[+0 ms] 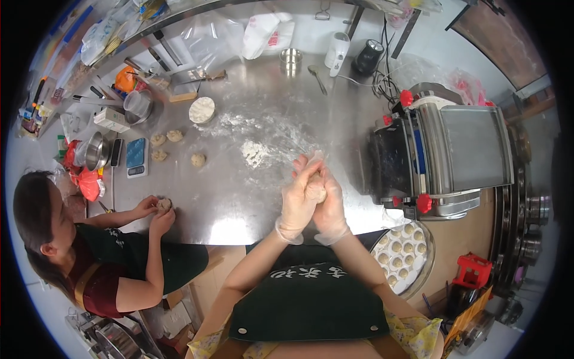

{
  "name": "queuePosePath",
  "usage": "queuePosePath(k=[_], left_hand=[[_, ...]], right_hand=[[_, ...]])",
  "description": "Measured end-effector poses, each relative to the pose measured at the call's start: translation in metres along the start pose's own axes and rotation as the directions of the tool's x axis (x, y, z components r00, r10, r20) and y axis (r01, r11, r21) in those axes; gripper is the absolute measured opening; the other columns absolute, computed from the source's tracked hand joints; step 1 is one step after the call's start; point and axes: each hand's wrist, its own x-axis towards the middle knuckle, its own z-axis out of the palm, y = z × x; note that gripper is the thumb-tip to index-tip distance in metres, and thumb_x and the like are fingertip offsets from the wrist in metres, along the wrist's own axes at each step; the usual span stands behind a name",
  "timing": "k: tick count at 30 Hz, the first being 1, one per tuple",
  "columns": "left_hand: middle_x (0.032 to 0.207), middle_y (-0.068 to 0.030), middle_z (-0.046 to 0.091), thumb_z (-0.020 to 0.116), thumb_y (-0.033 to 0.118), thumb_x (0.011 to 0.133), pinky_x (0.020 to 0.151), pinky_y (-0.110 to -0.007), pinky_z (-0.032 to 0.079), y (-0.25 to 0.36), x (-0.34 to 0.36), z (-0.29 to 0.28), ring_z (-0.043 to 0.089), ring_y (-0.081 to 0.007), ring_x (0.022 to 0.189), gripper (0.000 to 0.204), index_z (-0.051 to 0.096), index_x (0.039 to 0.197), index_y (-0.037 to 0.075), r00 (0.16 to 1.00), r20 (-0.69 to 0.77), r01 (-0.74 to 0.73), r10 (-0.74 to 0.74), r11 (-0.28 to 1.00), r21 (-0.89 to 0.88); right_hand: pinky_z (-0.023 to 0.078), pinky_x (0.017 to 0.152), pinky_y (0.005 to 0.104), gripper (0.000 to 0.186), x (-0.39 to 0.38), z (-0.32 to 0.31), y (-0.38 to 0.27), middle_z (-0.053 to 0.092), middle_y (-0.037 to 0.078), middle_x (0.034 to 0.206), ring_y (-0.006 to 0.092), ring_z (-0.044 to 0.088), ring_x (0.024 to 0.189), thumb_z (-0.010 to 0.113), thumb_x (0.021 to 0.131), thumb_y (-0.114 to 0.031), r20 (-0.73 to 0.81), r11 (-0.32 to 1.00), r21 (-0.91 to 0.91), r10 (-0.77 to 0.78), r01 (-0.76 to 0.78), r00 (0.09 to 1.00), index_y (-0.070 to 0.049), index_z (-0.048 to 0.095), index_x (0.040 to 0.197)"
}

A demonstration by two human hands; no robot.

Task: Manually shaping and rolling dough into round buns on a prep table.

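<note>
Both my hands wear thin clear gloves and meet above the near edge of the steel table (251,200). Between the palms sits a ball of pale dough (318,192), partly covered by the fingers. My left hand (296,203) closes on it from the left, and my right hand (332,209) cups it from the other side. Beyond them lies a small heap of white flour (254,154), with more dusted around it. A single dough ball (198,160) rests on the table to the left, near several rougher dough lumps (158,140).
At left, a co-worker's hands (156,214) hold a dough piece. A flour bowl (202,110) and blue-topped scale (137,157) stand on the table. A roller machine (445,149) with red knobs fills the right. Below it is a round tray (418,281) of dough balls.
</note>
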Motion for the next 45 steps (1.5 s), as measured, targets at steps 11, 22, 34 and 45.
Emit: queuePosePath(k=[11,22,34,45], left_hand=[[0.136,-0.0253,0.051,0.076,0.015,0.076,0.100,-0.045,0.046,-0.032,-0.006,0.010,0.054,-0.0363,0.124,0.061,0.057,0.133,0.004,0.990,-0.014,0.136,-0.143,0.966,-0.221],[0.139,-0.0215,0.055,0.073,0.009,0.080,0.105,-0.038,0.043,-0.013,0.001,0.006,0.055,-0.0304,0.128,0.060,0.055,0.137,0.004,0.998,0.048,-0.026,0.029,0.998,-0.051],[0.132,-0.0208,0.060,0.072,0.015,0.086,0.108,-0.041,0.041,0.000,0.001,0.015,0.057,-0.0291,0.123,0.056,0.054,0.137,0.001,0.992,0.075,-0.107,0.099,0.988,0.109],[0.140,-0.0296,0.050,0.076,0.018,0.075,0.120,-0.048,0.014,0.004,0.005,0.038,0.031,-0.0368,0.145,0.062,0.059,0.132,0.003,0.912,0.079,-0.399,0.403,0.823,0.404]], right_hand=[[0.034,0.115,0.0419,0.056,-0.002,-0.001,0.007,0.045,0.014,0.146,0.0282,0.042,0.136,0.038,0.106,-0.042,0.084,0.990,0.026,0.139,-0.141,0.987,-0.003,0.036,0.146],[0.040,0.110,0.0394,0.062,0.002,-0.010,0.001,0.047,0.015,0.142,0.0239,0.046,0.133,0.044,0.102,-0.049,0.184,0.962,0.075,0.245,-0.262,0.952,0.000,0.043,0.140],[0.039,0.111,0.0399,0.060,0.012,-0.014,-0.027,0.045,0.013,0.145,0.0238,0.047,0.131,0.043,0.103,-0.045,0.184,0.921,0.104,0.352,-0.374,0.918,-0.003,0.037,0.145],[0.032,0.116,0.0396,0.051,0.020,-0.045,-0.049,0.045,0.011,0.145,0.0247,0.041,0.137,0.043,0.105,-0.035,0.261,0.901,0.020,0.413,-0.433,0.872,-0.003,0.039,0.144]])
